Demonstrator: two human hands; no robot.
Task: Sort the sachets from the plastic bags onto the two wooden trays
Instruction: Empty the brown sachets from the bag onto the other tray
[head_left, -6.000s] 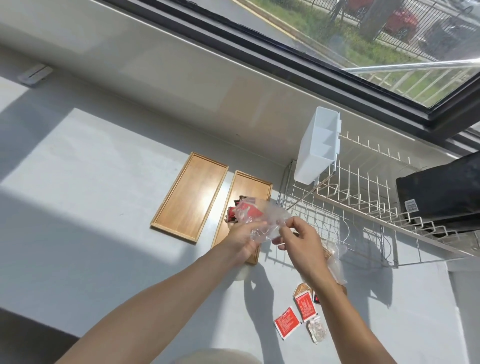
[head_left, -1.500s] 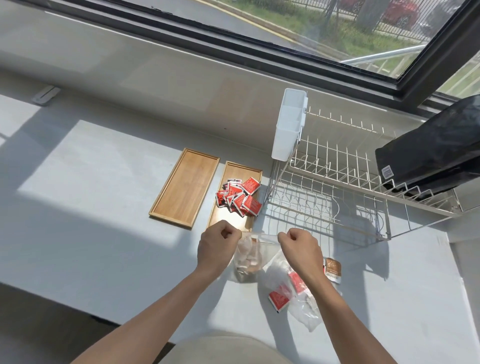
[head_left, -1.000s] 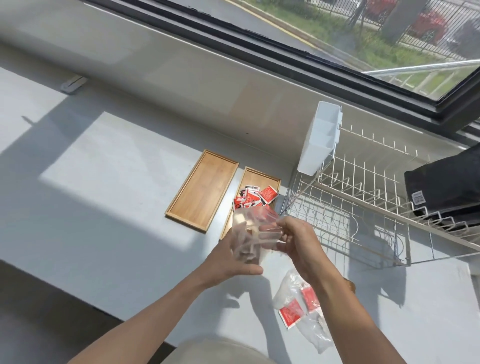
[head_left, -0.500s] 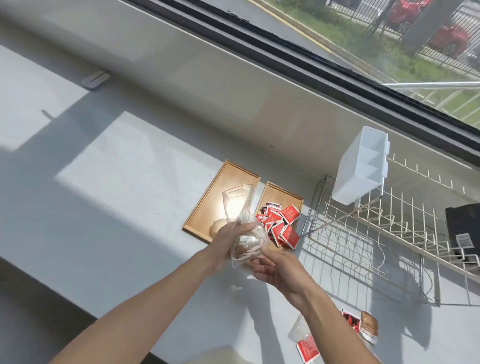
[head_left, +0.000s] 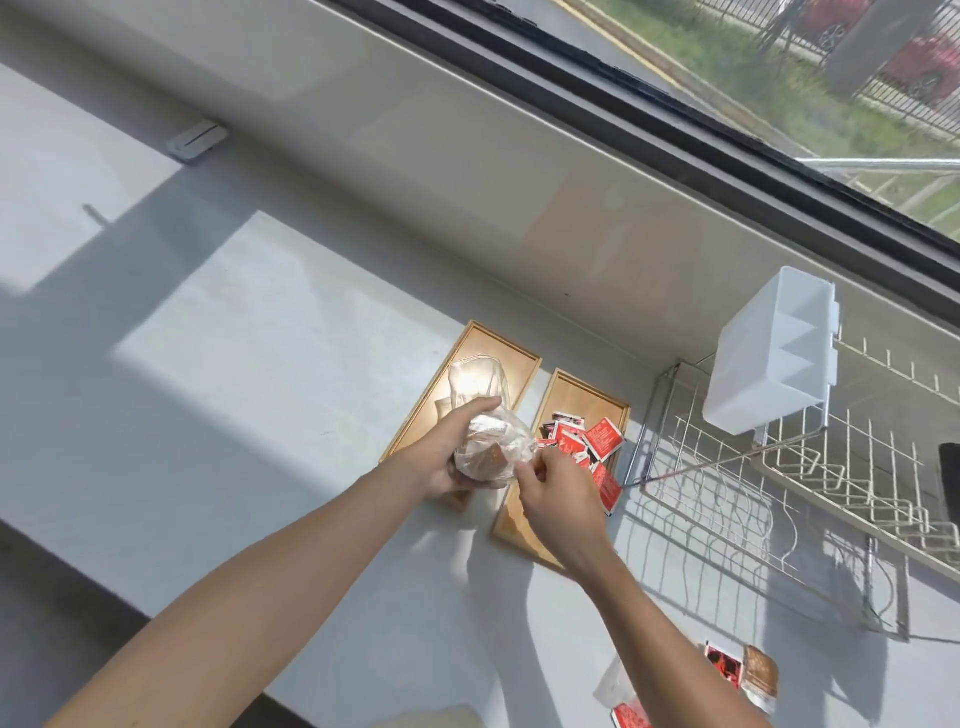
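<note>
Two wooden trays lie side by side on the grey counter. The left tray (head_left: 506, 358) is bare where it shows; the right tray (head_left: 571, 397) holds a pile of red sachets (head_left: 584, 441). My left hand (head_left: 447, 457) grips a clear plastic bag (head_left: 488, 441) with brown and white sachets inside, held over the near end of the left tray, its open mouth pointing away from me. My right hand (head_left: 558, 501) pinches the bag's bottom corner. An emptied plastic bag (head_left: 615, 686) lies at the near right with red sachets (head_left: 722, 665) and a brown sachet (head_left: 761, 673) beside it.
A white wire dish rack (head_left: 779, 493) stands right of the trays with a white plastic cutlery holder (head_left: 769, 364) hung on its corner. A window sill and wall run along the back. A small grey fitting (head_left: 197, 143) sits at the far left.
The bag has tipped further over the left tray, with my right hand shifting to its bottom corner. The view has swung left.
</note>
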